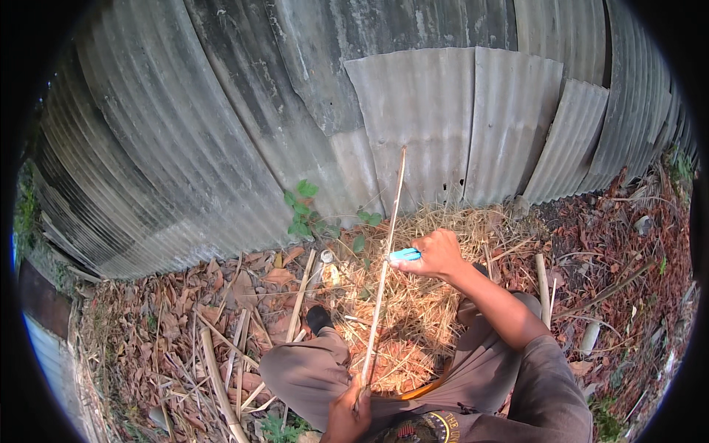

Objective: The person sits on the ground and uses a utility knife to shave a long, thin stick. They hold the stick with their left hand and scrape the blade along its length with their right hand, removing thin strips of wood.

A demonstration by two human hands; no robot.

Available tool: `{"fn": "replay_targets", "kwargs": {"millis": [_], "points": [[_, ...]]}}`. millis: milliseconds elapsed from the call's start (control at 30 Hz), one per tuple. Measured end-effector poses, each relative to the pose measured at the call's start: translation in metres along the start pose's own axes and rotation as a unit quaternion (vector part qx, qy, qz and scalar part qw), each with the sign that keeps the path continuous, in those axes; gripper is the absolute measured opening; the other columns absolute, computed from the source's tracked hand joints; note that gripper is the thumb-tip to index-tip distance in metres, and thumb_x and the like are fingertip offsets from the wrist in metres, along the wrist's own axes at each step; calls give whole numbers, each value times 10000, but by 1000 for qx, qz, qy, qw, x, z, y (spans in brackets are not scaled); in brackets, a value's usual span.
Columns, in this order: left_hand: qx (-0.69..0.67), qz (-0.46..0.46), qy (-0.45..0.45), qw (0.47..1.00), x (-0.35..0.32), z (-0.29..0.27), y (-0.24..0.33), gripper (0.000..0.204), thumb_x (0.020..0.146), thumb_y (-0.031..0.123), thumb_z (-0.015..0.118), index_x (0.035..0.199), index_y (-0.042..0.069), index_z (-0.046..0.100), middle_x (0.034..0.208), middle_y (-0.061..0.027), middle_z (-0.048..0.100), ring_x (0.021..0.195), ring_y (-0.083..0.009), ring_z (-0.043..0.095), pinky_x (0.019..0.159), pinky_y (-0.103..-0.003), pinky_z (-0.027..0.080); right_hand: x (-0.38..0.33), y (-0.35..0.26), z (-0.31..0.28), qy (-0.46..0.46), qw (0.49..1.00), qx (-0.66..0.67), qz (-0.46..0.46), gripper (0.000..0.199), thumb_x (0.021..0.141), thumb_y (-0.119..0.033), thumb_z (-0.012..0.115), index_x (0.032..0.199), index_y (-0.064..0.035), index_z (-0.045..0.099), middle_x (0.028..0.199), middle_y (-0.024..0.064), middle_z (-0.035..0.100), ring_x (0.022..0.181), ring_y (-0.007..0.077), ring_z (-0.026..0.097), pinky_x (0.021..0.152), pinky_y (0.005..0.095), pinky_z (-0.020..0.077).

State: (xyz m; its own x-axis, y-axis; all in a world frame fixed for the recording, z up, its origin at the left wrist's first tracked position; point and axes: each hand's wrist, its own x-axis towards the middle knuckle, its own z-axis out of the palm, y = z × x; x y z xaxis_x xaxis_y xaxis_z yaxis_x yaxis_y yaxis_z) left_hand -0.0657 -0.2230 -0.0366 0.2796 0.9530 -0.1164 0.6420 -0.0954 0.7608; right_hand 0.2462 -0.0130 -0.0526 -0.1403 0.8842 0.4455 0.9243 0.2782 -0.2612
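A long, thin pale strip [379, 299], which looks like split bamboo or cane, rises from my lap toward the metal wall. My left hand [348, 415] is closed round its lower end. Farther up, my right hand [437, 255] is wrapped round a small bright blue tool [405, 255], whose tip meets the strip about midway. Its working edge is too small to make out. Above that contact the strip runs on to a darker tip. Something orange, curved like a band [427, 390], lies between my bent legs, partly hidden by my trousers.
Corrugated metal sheets [413, 111] form a wall ahead. Dry straw and shavings [436, 310] cover the ground between my feet. Cut sticks [221, 387] lie among dead leaves at left, and another stick [543, 290] is at right. A green plant [300, 210] grows by the wall.
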Motion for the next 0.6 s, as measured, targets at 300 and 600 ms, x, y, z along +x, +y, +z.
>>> {"fn": "replay_targets", "kwargs": {"millis": [300,600], "points": [[-11,-84,-18,996,-59,8,-13,288,983,215,494,1131,1,617,788,-204,597,730,-263,609,657,-379,464,18,48,-14,5,990,-23,136,830,727,-837,451,718,-58,738,556,166,614,580,315,638,550,445,489],[-77,-117,-40,989,-95,-11,28,317,990,252,479,1125,1,619,744,-147,570,704,-201,562,638,-342,443,22,101,-22,15,968,-49,244,850,720,-840,461,773,-37,737,656,189,655,697,347,664,650,470,506]]}}
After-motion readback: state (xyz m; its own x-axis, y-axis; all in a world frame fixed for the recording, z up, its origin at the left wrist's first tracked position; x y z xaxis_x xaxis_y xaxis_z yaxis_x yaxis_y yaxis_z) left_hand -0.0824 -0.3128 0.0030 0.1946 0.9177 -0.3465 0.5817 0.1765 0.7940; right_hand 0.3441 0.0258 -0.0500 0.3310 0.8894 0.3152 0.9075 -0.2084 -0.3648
